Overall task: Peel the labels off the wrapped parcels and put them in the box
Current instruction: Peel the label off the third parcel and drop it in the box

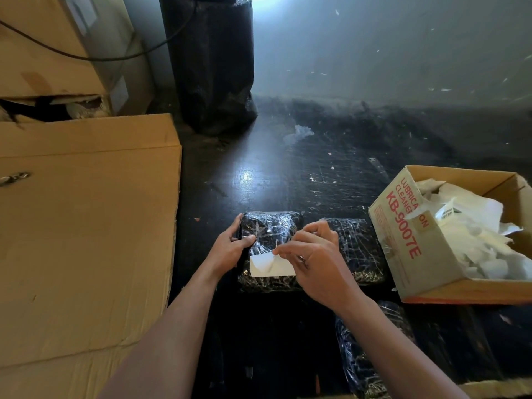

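Bare forearms (172,326); dark ring (301,259) on right hand (315,266).

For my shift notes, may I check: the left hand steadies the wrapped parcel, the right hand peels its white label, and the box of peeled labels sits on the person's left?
Not quite: the head view shows the box on the person's right, not left. The left hand does steady the wrapped parcel while the right hand peels its white label.

"KB-9007E" on box (403,254)
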Action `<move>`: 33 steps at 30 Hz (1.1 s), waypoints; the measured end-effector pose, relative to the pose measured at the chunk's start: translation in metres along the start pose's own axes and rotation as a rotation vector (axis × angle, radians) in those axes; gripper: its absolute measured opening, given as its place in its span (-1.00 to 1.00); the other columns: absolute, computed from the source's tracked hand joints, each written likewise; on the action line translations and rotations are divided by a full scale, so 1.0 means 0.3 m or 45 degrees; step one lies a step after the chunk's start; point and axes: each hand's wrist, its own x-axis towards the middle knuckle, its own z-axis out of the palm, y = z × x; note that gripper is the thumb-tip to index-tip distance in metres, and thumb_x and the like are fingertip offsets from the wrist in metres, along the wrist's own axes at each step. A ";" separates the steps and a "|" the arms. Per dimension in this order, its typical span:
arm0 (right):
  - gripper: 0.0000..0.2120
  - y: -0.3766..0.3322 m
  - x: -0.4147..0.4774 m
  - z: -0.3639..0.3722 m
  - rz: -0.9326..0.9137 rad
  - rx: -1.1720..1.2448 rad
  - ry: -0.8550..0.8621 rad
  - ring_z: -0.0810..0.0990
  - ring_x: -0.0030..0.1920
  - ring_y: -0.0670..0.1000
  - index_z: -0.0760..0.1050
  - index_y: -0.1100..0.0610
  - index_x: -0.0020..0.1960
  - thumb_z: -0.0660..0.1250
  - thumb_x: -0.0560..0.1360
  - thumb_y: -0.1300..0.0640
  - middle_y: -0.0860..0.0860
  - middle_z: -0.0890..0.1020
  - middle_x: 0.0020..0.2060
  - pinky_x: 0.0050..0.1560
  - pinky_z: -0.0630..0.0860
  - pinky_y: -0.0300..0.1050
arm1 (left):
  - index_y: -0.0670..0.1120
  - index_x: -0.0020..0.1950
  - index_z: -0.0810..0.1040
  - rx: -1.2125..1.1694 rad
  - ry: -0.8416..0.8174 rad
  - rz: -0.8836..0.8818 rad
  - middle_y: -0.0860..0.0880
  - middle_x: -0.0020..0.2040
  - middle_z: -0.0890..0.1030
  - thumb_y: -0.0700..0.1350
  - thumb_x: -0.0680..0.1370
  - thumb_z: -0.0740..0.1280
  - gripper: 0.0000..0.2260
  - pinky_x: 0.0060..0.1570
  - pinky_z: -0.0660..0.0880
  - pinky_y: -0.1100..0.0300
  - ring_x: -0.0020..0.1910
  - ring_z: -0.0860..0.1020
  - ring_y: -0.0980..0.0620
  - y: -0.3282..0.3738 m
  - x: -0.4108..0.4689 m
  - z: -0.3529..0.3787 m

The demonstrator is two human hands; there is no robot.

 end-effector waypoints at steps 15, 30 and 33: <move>-0.84 -0.012 0.017 -0.033 0.184 0.067 -0.052 0.30 0.01 -0.09 0.71 -0.12 0.01 0.49 0.50 0.12 -0.26 0.55 -0.30 0.19 0.26 0.06 | 0.18 0.62 0.27 0.010 0.041 0.033 -0.05 0.14 0.72 0.04 0.54 0.47 -0.31 0.15 0.62 0.03 0.04 0.72 0.01 -0.020 0.006 -0.004; -0.86 -0.038 0.046 -0.034 0.200 0.088 -0.108 0.35 0.09 -0.03 0.72 -0.08 -0.02 0.49 0.50 0.14 -0.20 0.64 -0.22 0.25 0.25 0.11 | 0.30 0.54 0.33 0.029 0.118 -0.005 -0.06 0.09 0.72 0.24 0.29 0.57 -0.15 0.18 0.61 -0.18 0.03 0.72 -0.05 -0.069 -0.023 0.002; -0.85 -0.042 0.026 -0.035 0.172 0.090 -0.082 0.33 0.06 -0.05 0.73 -0.06 -0.04 0.50 0.48 0.17 -0.31 0.51 -0.30 0.21 0.25 0.08 | 0.27 0.54 0.34 0.044 0.141 0.021 -0.06 0.05 0.74 0.30 0.23 0.56 -0.10 0.22 0.59 -0.16 0.02 0.73 -0.03 -0.092 -0.009 0.006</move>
